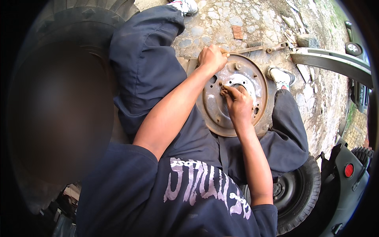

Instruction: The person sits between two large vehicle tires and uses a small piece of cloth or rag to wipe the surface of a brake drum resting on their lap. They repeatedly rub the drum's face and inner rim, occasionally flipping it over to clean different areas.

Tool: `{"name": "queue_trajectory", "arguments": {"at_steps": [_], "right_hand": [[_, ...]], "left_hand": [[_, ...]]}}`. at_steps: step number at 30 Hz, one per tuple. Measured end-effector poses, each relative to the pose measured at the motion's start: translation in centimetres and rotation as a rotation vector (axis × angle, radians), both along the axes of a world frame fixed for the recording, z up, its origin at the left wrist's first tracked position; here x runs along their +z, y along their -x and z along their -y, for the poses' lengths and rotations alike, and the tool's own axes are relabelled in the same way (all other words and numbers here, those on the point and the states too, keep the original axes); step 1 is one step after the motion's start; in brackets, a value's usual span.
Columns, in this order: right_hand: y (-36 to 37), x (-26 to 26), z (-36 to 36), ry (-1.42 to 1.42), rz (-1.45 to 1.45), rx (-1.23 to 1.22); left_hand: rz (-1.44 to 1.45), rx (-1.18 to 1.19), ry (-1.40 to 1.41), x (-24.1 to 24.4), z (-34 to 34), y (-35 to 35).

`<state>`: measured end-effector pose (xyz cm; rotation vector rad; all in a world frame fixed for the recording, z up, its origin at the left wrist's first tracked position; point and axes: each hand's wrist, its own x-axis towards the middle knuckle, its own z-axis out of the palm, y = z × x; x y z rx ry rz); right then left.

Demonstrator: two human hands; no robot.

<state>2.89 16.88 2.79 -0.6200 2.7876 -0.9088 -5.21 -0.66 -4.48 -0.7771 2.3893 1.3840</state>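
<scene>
A round, rusty brake backing plate (213, 117) lies tilted before me, between my legs, with a pale ring around its central opening. My left hand (212, 58) is curled at its upper left rim, the thumb beside the end of a metal bar (247, 49); the fingers' undersides are hidden. Over the plate's middle, my right hand (239, 102) pinches a small rusty metal fastener (222, 92), just below a stud (221, 83). Whether the fastener is a bolt or a nut cannot be told. Another round fitting (237, 66) stands near the plate's top.
The bar reaches rusty linkage parts (276, 47) on the stone-paved ground. A brick piece (237, 32) and a curved metal beam (331, 60) lie or extend beyond. Large tyres stand at upper left (86, 14) and lower right (309, 189), beside a dark green vehicle body (345, 189).
</scene>
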Motion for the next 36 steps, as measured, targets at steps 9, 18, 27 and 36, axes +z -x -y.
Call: {"name": "queue_trajectory", "arguments": {"at_steps": [9, 18, 27, 36], "right_hand": [[0.8, -0.2, -0.7, -0.058, -0.019, -0.01], [2.7, -1.1, -0.9, 0.015, -0.033, 0.001], [3.2, -1.6, -0.6, 0.012, -0.034, -0.008], [3.6, -0.7, -0.7, -0.001, -0.015, -0.01]], "left_hand": [[0.017, -0.018, 0.028, -0.7, -0.1, 0.3], [-0.014, 0.002, 0.013, 0.0, -0.1, 0.4], [-0.019, 0.004, 0.008, 0.2, -0.2, 0.0], [-0.047, -0.031, 0.006, 0.6, 0.0, 0.1]]}}
